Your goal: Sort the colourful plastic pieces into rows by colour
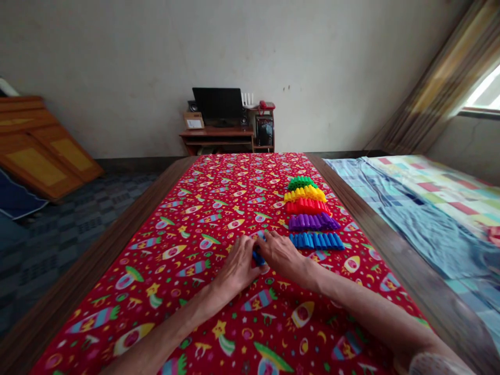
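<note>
My left hand is closed around small blue plastic pieces, low over the red patterned cloth. My right hand meets it from the other side, its bent fingers on the same pieces and hiding most of them. Just right of it lies a row of blue tube-like pieces. Behind that come rows of similar purple pieces, red pieces, yellow pieces and green pieces.
The cloth covers a long table with dark wooden edges. A bed with a blue cloth stands along the right. Against the far wall is a desk with a monitor. A wooden cabinet is at left.
</note>
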Available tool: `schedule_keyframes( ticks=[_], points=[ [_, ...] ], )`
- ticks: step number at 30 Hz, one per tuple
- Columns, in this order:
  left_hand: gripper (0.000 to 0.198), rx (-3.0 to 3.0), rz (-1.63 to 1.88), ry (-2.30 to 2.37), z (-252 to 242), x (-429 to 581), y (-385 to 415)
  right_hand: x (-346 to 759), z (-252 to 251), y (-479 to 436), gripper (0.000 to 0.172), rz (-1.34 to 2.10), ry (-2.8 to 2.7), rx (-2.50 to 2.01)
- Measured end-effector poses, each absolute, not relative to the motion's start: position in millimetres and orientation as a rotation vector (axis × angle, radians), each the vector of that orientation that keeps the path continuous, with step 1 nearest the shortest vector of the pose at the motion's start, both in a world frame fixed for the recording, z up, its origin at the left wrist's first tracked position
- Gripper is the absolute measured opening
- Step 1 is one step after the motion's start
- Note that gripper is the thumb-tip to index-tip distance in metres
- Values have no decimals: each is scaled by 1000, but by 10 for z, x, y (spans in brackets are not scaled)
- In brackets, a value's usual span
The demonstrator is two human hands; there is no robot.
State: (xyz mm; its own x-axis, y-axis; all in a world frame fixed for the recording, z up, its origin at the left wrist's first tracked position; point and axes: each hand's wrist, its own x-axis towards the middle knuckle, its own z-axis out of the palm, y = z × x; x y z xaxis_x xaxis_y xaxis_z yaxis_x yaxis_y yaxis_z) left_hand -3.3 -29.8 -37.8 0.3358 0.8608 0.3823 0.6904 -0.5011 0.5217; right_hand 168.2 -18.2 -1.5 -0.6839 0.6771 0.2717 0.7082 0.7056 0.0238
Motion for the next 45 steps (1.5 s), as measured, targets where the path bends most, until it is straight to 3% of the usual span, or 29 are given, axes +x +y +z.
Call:
schedule_keyframes(
  ticks=[4,10,18,20,24,29,35,45],
  points=[
    [36,2320,861,1377,-361,-42,-252,1810,-111,-102,19,-7,-2660,-1005],
    [19,2214,897,1259,-215,-269,-17,1978,-224,-112,37,-71,-2473,-772],
    [17,2097,765,1132,-108,-508,125,1767,-26,-74,15,129,-2603,-898],
    [21,2057,703,1195,-103,-533,111,1794,-7,-69,20,154,-2590,-820],
    [53,2043,641,1304,-97,-509,93,1835,-77,-41,34,78,-2558,-868],
    [32,2141,754,1230,-136,-449,135,1802,53,-45,26,153,-2643,-811],
    [35,2117,701,1197,-197,-511,195,2384,531,-103,37,190,-2433,-697],
    [36,2141,708,1179,-172,-505,187,3177,185,-222,33,12,-2428,-969]
  ],
)
